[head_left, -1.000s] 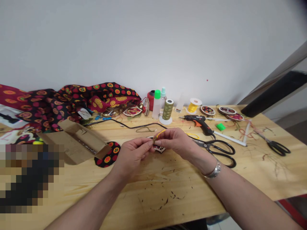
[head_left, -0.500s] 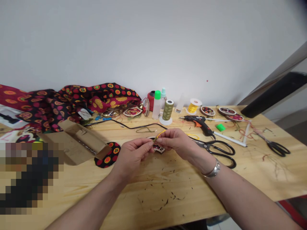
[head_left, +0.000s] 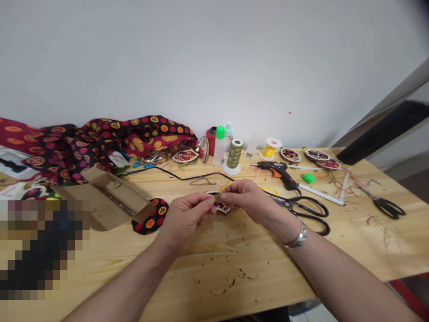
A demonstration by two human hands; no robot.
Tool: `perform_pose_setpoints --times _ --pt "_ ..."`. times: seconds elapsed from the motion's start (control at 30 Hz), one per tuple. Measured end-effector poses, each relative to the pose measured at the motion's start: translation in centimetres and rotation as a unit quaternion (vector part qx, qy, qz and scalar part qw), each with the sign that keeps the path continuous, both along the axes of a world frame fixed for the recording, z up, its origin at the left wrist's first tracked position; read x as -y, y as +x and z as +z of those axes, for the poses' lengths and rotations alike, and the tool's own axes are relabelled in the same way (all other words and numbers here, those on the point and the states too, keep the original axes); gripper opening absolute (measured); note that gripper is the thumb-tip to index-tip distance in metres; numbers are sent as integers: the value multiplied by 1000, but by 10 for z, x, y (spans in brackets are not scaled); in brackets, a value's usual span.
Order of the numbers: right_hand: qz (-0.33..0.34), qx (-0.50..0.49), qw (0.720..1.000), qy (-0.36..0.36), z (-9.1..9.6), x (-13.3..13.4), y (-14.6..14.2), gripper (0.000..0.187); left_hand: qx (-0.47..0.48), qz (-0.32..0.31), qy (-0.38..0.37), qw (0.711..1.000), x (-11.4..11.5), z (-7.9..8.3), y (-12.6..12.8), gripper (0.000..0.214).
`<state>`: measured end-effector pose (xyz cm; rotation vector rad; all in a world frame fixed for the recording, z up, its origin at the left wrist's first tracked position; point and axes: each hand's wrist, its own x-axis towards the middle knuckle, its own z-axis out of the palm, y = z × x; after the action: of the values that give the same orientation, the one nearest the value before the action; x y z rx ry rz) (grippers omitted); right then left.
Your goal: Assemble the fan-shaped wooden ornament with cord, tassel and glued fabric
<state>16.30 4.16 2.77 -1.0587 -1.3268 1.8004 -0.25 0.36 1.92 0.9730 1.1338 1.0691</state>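
The cord (head_left: 225, 187) I see over my camera is yellow, like the thread (head_left: 269, 151); the cone (head_left: 234, 154) is olive green. I make out dark cloth (head_left: 164, 129) patterned with red dots and orange-yellow flowers, a plain brown box (head_left: 95, 213), a black glue gun (head_left: 283, 172) with an orange trigger (head_left: 276, 172), a bright green cap (head_left: 220, 132), a silver bracelet (head_left: 299, 239) and a pale, grained wooden table (head_left: 261, 259)

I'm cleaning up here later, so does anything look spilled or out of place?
Yes: dark scraps are strewn across the near part of the wooden table, looking like uncleared litter. Also, a small red spot stands out on the otherwise plain wall; what it is can't be told. I see no clear spill.
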Motion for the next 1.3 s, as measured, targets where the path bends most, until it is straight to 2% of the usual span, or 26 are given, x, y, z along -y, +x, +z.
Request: perform_pose_setpoints --times 0.43,0.63,1.3 --pt "18 18 1000 7 -1 2 3 21 -52 32 18 998 0 3 1 17" --pt "16 36 999 4 1 3 1 21 -117 39 53 991 0 1 0 14" --pt "0 55 998 -1 2 4 -1 17 -190 49 122 973 1 8 3 10"
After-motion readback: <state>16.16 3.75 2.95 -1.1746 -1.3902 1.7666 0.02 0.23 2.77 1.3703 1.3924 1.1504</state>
